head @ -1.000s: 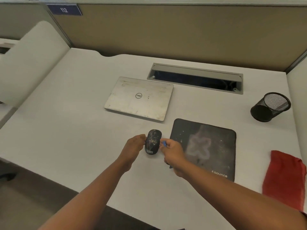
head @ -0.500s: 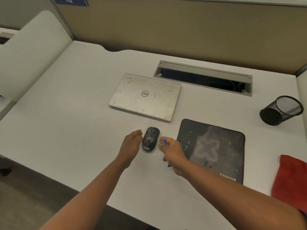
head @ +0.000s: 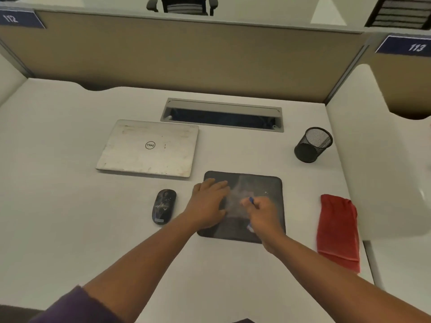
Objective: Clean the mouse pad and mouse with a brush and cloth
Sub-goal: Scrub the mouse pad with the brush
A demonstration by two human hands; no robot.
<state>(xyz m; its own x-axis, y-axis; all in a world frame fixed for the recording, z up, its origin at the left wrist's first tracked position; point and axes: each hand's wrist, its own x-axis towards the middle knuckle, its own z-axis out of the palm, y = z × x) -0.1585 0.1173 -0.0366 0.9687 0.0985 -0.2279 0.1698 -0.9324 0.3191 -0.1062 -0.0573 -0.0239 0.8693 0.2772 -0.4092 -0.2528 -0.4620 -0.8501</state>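
Head view, read left to right, with all places given relative to the mouse pad (head: 268,190).

Closed laptop (head: 149,148): beyond the pad's far-left corner, lid down, well apart from both hands.

Mouse (head: 163,206): on the desk just left of the pad, apart from it and untouched. Its long axis runs roughly toward and away from the person. Pale specks show on its top, so by judgement it is not yet cleaned.

Left hand (head: 207,206): lies flat on the pad's left part, fingers extended and spread toward the far edge, holding nothing. It appears to press the pad down. This is the hand nearer the mouse.

Right hand (head: 263,217): over the pad's centre, fingers curled round a small blue-handled brush (head: 251,200), of which only a blue end at the fingertips and a bit below the palm show. The bristles are hidden, so contact with the pad cannot be confirmed.

The pad carries a pale dusty patch between the two hands, directly left of the brush; the coming stroke turns on this.

Red cloth (head: 338,229): folded, lying right of the pad, long axis toward the person, untouched.

Mesh cup (head: 312,145): beyond the pad's far-right corner, tipped toward the viewer; nothing visible inside.
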